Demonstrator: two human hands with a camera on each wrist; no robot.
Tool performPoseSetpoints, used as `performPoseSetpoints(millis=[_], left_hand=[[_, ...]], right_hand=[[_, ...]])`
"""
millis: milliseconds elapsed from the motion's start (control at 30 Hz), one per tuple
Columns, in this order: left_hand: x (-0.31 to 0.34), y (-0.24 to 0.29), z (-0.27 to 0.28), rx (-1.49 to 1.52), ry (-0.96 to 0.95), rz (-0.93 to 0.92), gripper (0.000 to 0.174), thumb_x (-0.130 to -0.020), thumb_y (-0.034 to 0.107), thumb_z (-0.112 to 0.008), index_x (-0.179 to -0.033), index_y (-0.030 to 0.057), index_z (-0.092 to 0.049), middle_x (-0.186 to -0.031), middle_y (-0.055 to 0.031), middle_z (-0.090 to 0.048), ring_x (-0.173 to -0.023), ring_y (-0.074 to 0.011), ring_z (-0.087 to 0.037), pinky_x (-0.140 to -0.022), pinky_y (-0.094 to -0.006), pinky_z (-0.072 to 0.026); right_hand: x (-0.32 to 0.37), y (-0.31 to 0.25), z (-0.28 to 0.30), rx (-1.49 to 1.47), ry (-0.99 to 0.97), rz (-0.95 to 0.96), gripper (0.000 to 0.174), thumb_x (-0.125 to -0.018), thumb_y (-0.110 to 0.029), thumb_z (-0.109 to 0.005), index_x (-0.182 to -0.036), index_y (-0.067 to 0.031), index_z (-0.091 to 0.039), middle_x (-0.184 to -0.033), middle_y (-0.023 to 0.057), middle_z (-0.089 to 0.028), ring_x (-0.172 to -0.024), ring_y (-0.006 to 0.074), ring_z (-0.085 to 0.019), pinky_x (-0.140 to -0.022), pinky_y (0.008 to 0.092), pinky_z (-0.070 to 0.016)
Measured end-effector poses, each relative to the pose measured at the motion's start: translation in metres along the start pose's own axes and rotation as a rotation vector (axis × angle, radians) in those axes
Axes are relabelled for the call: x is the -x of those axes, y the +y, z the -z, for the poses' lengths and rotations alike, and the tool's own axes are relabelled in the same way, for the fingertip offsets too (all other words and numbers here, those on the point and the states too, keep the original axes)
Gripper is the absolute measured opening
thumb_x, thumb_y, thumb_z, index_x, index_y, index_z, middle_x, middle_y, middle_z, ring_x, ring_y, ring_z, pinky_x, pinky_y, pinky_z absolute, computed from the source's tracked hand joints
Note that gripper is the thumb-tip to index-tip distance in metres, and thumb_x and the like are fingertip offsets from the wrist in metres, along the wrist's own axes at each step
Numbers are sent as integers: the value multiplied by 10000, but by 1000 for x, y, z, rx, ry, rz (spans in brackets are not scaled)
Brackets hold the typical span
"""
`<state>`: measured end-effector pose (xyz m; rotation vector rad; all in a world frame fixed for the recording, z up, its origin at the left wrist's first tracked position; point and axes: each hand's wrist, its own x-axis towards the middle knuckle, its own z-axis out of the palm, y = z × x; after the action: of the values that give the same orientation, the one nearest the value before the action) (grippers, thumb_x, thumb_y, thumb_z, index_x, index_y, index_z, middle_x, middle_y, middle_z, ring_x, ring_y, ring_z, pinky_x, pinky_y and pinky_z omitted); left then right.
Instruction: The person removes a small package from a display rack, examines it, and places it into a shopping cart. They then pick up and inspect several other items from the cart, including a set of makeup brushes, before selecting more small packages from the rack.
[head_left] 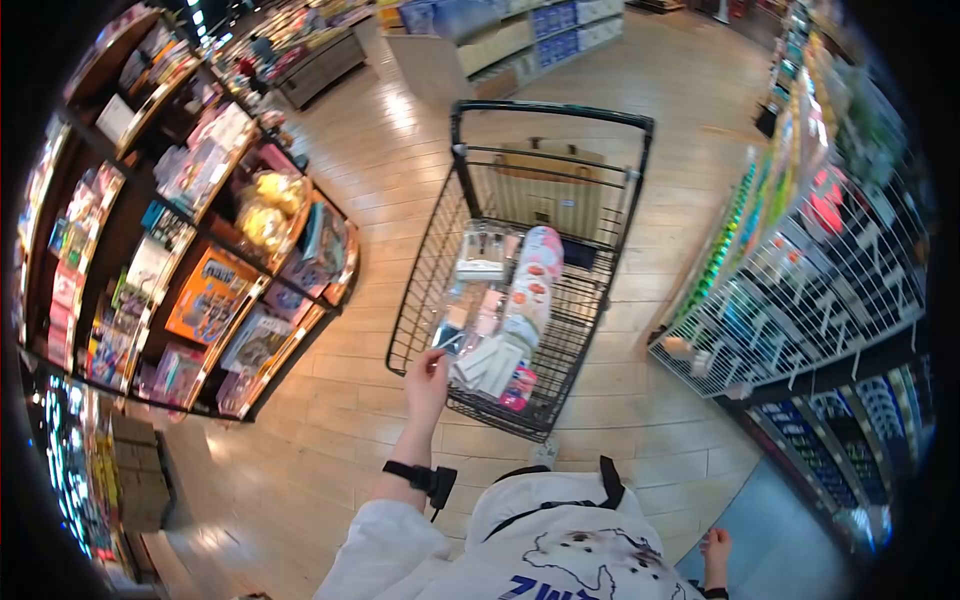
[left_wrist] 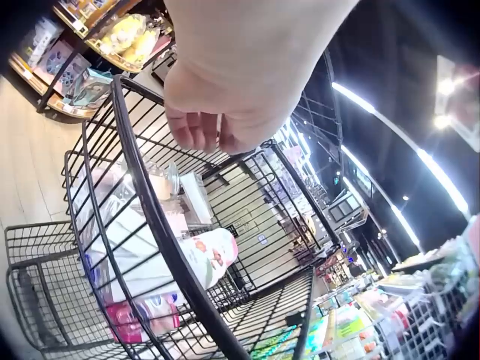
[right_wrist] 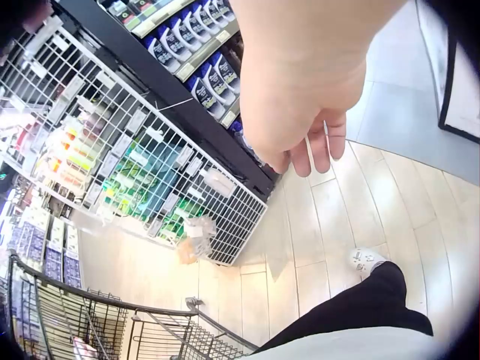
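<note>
My left hand (head_left: 428, 382) (left_wrist: 232, 82) is over the left near side of a black wire cart (head_left: 552, 104) (left_wrist: 141, 176), its fingers bent towards the thumb. A thin white sliver shows by the fingertips; I cannot tell whether they pinch it. Below and beside the hand lie white packets (head_left: 488, 366) (left_wrist: 135, 244), a long floral-printed pack (head_left: 536, 275) (left_wrist: 206, 255), a boxed item (head_left: 482, 252) and a pink pack (head_left: 518, 388) (left_wrist: 142, 319). My right hand (head_left: 716, 552) (right_wrist: 311, 112) hangs loosely beside the body, holding nothing.
Curved shelves of toys and boxes (head_left: 212, 296) stand on the left. A white wire rack of goods (head_left: 800, 300) (right_wrist: 135, 150) is on the right. A brown striped carton (head_left: 550, 190) sits at the cart's far end. Wooden floor (head_left: 330, 440) surrounds the cart.
</note>
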<state>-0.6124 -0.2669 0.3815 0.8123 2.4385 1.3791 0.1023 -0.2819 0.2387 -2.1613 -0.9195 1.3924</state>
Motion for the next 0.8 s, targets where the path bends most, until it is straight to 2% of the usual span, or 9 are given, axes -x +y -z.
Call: performPoseSetpoints(millis=[133, 233, 267, 333, 400, 467, 567, 667, 800], left_hand=[[-59, -59, -16, -67, -183, 66, 291, -744, 180, -656, -989, 27, -625, -846, -106, -643, -687, -173, -606, -644, -288, -483], [-92, -86, -38, -347, -403, 146, 430, -684, 296, -702, -1013, 32, -619, -949, -128, -630, -838, -234, -610, -762, -341, -481], [-99, -92, -47, -427, -541, 78, 490, -654, 328, -717, -1031, 34, -611, -1012, -140, -607, -909, -259, -589, -811, -352, -466], [-106, -82, -64, -570, -763, 31, 724, -581, 405, -766, -1132, -3, -531, -1142, -180, -541, -1085, -307, -507, -909, -371, -420], [-102, -63, -75, -636, -816, 18, 815, -562, 436, -776, -1168, -24, -482, -1147, -195, -527, -1120, -316, -477, -925, -375, -407], [-97, -70, -91, -766, -896, -46, 1058, -510, 488, -808, -1256, -74, -312, -1220, -220, -439, -1202, -350, -391, -964, -398, -373], [-78, -23, -86, -844, -802, 87, 1096, -499, 453, -829, -1284, -42, -247, -1298, -219, -332, -1197, -375, -388, -956, -434, -376], [-78, -29, -92, -879, -784, 145, 1107, -498, 425, -842, -1294, -9, -206, -1320, -213, -280, -1193, -372, -392, -939, -471, -379], [-72, -34, -95, -950, -732, 137, 1057, -514, 433, -832, -1281, 16, -237, -1274, -198, -335, -1179, -344, -416, -924, -484, -380]], right_hand=[[12, -6, -12, 87, 41, 42, 139, -881, -185, -505, -909, -51, -523, -663, 56, -555, -448, 125, -498, -365, 243, -375], [34, 15, -9, 93, 72, 19, 147, -890, -205, -487, -919, -66, -526, -655, 50, -545, -466, 123, -508, -378, 250, -386], [46, 23, -3, 107, 89, -9, 148, -894, -210, -482, -917, -69, -522, -648, 47, -533, -464, 122, -500, -380, 250, -382], [72, 46, 8, 73, 79, -92, 150, -899, -213, -475, -905, -69, -518, -656, 48, -531, -471, 122, -495, -382, 245, -373], [105, 47, 3, 27, 68, -170, 154, -904, -216, -468, -894, -69, -513, -665, 48, -529, -477, 121, -490, -385, 241, -365], [176, -19, -29, 377, 103, -193, 384, -845, -329, -542, -1008, 17, -574, -861, 163, -610, -805, 244, -537, -726, 375, -432], [201, -18, -36, 353, 103, -217, 376, -846, -323, -536, -996, 20, -576, -855, 165, -609, -790, 241, -535, -716, 373, -432], [216, -13, -43, 316, 82, -226, 366, -849, -313, -527, -979, 25, -580, -847, 168, -608, -767, 235, -531, -701, 371, -432], [231, -5, -45, 270, 49, -241, 354, -852, -300, -515, -956, 31, -585, -836, 172, -606, -736, 228, -527, -682, 368, -432]])
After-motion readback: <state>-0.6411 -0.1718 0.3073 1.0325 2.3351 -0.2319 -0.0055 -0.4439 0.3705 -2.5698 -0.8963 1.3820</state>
